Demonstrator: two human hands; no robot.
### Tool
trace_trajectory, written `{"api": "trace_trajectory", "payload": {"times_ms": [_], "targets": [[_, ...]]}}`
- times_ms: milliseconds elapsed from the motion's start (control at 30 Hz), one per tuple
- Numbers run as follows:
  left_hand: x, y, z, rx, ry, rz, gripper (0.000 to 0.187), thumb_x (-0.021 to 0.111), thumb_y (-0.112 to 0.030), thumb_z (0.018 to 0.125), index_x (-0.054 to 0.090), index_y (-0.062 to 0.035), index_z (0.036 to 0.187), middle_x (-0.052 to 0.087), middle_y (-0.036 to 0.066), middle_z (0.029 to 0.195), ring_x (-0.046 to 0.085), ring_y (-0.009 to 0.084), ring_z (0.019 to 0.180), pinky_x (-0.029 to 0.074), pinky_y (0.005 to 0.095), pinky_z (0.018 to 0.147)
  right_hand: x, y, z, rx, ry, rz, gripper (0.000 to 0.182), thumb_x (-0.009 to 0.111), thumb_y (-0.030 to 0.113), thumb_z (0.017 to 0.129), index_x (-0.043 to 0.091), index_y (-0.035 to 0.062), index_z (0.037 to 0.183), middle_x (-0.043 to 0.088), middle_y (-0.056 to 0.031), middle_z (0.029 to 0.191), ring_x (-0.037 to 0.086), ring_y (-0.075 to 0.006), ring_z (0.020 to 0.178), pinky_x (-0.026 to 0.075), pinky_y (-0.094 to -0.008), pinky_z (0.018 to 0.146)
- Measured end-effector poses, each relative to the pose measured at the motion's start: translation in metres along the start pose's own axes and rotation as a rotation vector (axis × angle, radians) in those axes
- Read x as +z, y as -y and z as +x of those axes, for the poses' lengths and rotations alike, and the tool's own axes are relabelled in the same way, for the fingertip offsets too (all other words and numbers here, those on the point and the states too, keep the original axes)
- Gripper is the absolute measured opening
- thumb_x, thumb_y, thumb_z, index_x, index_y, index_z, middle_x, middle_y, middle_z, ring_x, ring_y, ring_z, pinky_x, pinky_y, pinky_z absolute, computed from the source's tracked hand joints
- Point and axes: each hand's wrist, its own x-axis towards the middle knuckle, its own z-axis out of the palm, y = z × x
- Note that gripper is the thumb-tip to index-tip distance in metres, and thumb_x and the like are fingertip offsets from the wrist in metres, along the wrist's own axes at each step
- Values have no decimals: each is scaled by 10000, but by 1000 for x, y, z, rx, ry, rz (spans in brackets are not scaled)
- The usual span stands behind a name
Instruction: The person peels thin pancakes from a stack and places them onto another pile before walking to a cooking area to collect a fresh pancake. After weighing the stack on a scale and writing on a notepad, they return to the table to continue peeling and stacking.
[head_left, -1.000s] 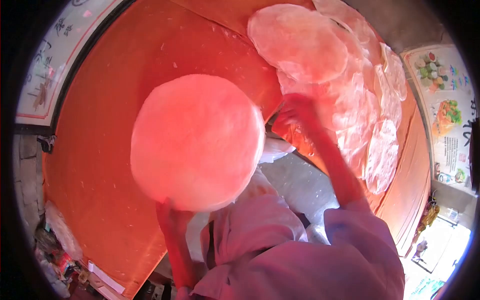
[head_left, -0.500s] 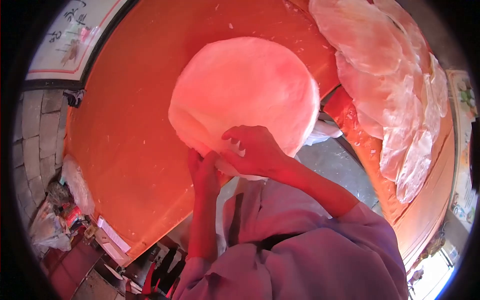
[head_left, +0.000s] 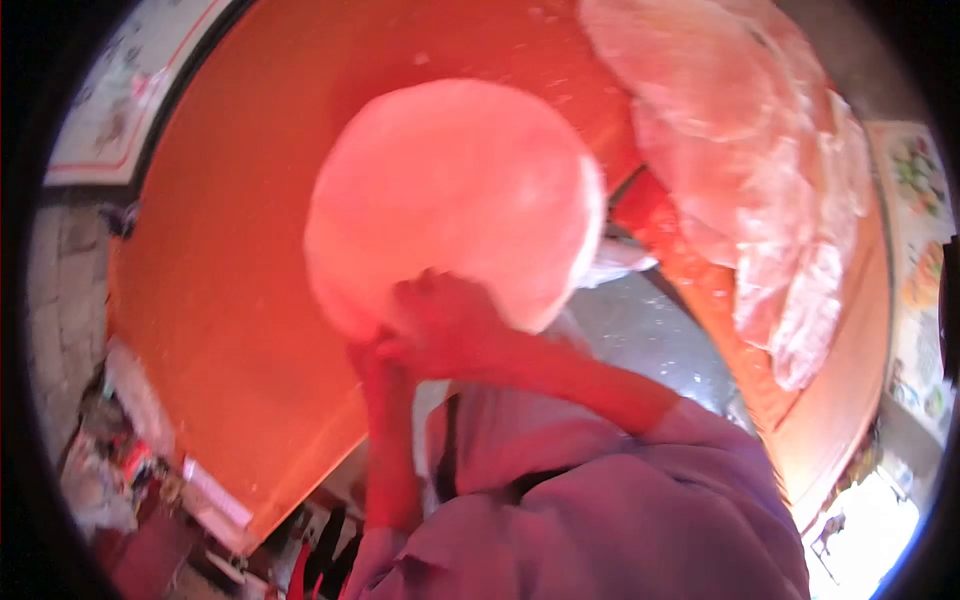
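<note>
A large round, pale, soft-looking pad [head_left: 455, 180], tinted pink by the light, lies at the near side of the orange-topped table. Its near edge is under my hands. My right hand [head_left: 445, 315] is closed, its curled fingers on the near part of the pad. Beside it, a little lower and to the left, my left hand [head_left: 380, 360] grips the pad's near-left edge. The hands touch or nearly touch. Motion blurs both, and the exact finger positions are partly hidden.
The orange tabletop [head_left: 230, 270] carries small white scraps. At the right, thin translucent sheets [head_left: 720, 130] lie piled on another orange surface. A framed panel [head_left: 105, 130] stands at upper left. Plastic bags and clutter [head_left: 105, 480] sit at lower left.
The view has shifted, so the whole scene sits further left. My right hand has moved toward my left hand, its fingers more curled. The pad's near-left fold looks smoother.
</note>
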Motion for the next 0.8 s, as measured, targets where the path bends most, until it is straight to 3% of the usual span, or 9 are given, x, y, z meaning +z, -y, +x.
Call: {"api": "trace_trajectory", "payload": {"times_ms": [67,133,233,300,367,467,600,733,800], "targets": [[3,7,7,-27,49,-42,500,635,-137,862,449,63,1280,558,154,1196,583,251,1045,526,380,832,-11,0,6,98,57,-71,265,620,313,788,579,51,781,599,-126,680,620,-357,651,505,-465,629],[12,2,1,12,-25,140,486,619,-150,875,454,63,1280,552,151,1203,581,249,1030,519,378,831,-16,-9,10,162,166,-83,239,608,289,787,575,58,741,613,-137,683,627,-363,664,504,-472,624],[-30,21,19,-177,-56,219,541,592,-173,881,395,1,1355,524,158,1269,548,308,1129,495,448,903,-49,-40,33,220,160,-37,192,607,240,781,595,64,706,619,-150,653,629,-338,634,509,-448,621],[-30,31,25,-99,5,116,598,608,-201,877,354,-11,1384,505,164,1294,540,331,1135,490,489,903,-94,-70,64,176,-76,228,177,614,213,791,635,65,696,630,-130,616,623,-265,560,508,-416,573],[-30,32,26,-94,39,59,623,615,-204,873,334,-10,1394,492,164,1311,531,340,1147,489,497,907,-190,-63,106,411,25,251,205,613,232,835,679,65,734,645,-68,619,624,-149,594,512,-349,567],[-35,35,29,-123,5,88,644,622,-194,864,322,-6,1401,473,167,1337,508,345,1182,481,514,928,-296,-118,159,225,-174,300,197,589,226,877,671,52,835,654,-76,748,615,-155,681,508,-337,636],[-29,31,26,-54,53,193,662,623,-198,861,308,-11,1412,452,167,1360,485,351,1210,473,530,932,-451,-261,223,-105,-465,338,215,557,219,933,662,35,970,667,-88,919,602,-162,797,504,-320,726],[-31,22,16,-175,47,-28,657,613,-224,865,314,-20,1413,452,157,1367,456,345,1244,473,527,930,-440,-267,132,291,-712,797,223,562,223,930,606,29,1031,657,-115,818,643,-248,670,545,-362,622],[-34,21,14,-167,73,-95,644,609,-235,869,328,-23,1408,460,151,1361,445,333,1256,470,517,937,-416,-299,114,533,-739,758,262,561,224,931,571,15,1088,656,-123,846,660,-259,682,559,-369,612]]}}
